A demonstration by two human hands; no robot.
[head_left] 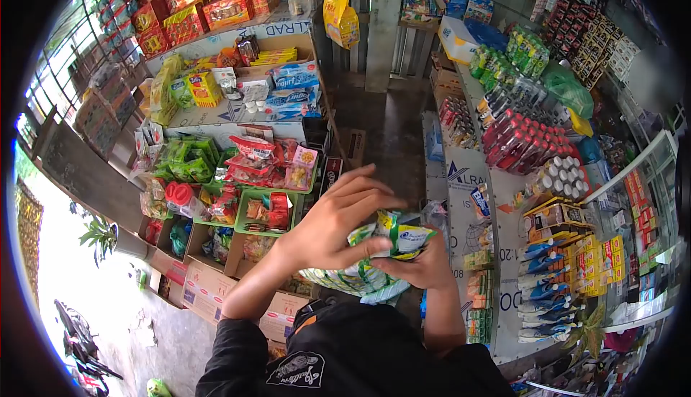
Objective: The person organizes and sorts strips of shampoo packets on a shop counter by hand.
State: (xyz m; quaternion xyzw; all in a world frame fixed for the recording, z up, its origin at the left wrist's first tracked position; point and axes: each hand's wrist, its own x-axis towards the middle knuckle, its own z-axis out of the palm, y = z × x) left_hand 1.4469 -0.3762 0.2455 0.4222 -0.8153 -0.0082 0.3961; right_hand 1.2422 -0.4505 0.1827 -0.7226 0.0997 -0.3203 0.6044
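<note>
A green, white and yellow packet (413, 237) is gripped at its right side by my right hand (430, 262), close in front of my chest. Below it hangs a larger bundle of matching green and white packaging (356, 279), partly covered by my left forearm and hand. My left hand (337, 224) is raised over the packet's left side with fingers stretched out and slightly blurred. Its thumb lies across the packet's near edge.
Green trays (265, 211) of snack packets and cardboard boxes (204, 289) stand on the left. Along the right, a counter (461, 174) bears red-capped bottles (529, 138), sachets and yellow packs (594, 264). Between them a dark aisle floor (389, 127) runs back to a post (385, 33).
</note>
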